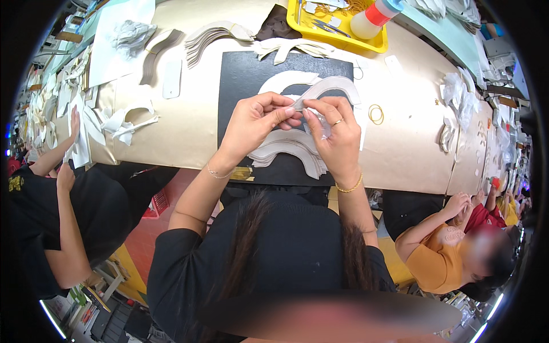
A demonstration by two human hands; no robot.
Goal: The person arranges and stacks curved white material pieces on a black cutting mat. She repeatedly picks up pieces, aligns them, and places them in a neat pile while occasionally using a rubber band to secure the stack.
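Two pinch grips noted: left hand (258,119) and right hand (338,130) hold one end of a curved pale strip (336,83) above the black board (239,74), inside the near edge of the tabletop (400,163). Judged light, bendable, easily creased; best held by its end.

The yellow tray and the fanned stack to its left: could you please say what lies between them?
In the head view, a dark cloth-like piece lies between the yellow tray and the fanned stack.
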